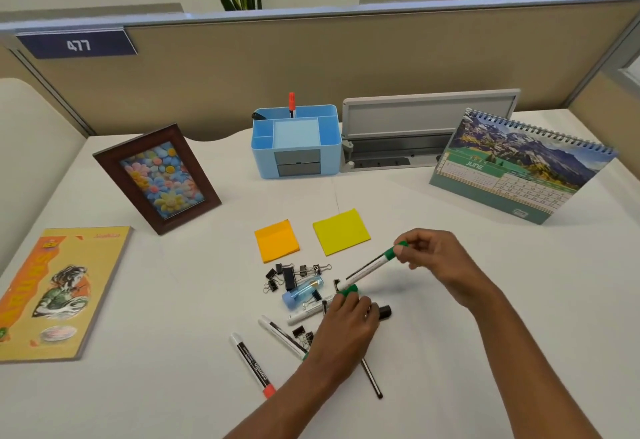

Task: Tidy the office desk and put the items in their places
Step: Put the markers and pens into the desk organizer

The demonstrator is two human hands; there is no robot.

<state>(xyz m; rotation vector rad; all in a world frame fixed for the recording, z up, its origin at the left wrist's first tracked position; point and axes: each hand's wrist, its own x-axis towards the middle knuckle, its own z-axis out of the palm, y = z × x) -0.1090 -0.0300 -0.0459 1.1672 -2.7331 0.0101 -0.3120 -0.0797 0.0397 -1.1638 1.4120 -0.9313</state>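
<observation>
White-barrelled and green-ended, a plastic marker is hanging tilted just above the white desk, near its front middle, over scattered black binder clips. The right hand is pinching its green tail end, while the left hand is pinching the green cap. Capping seems to be happening; next it probably needs carrying to the blue plastic organiser, well apart behind.

R hand pinching green marker tail, L hand fingers gripping its cap, binder clips just beside
</observation>
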